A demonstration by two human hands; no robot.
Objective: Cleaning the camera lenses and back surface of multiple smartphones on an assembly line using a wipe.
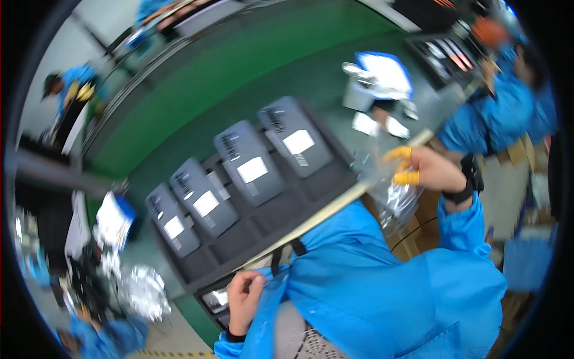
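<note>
**Overhead, a tilted workbench and a crinkled clear bag**

Overhead, the view tilts hard, and a green tabletop [251,66] slants across it, carrying a dark tray [281,206] with four grey flat devices [250,163] laid side by side, each with a white label. Near the far end stands a white box with a blue-edged sheet [382,75]. The right hand [427,170], with yellow finger cots and a black wrist strap, has its grip closed on a clear plastic bag [394,194], which hangs past the tray's pale edge, just beside the nearest device. The left hand [242,299] pinches the edge of a blue smock [382,281] low in the frame, fingers curled shut on the cloth. Other people in blue work at the left edge and upper right. Motion blur smears everything; the bag's contents cannot be made out, and silvery wrappings [143,290] lower left stay indistinct.
</note>
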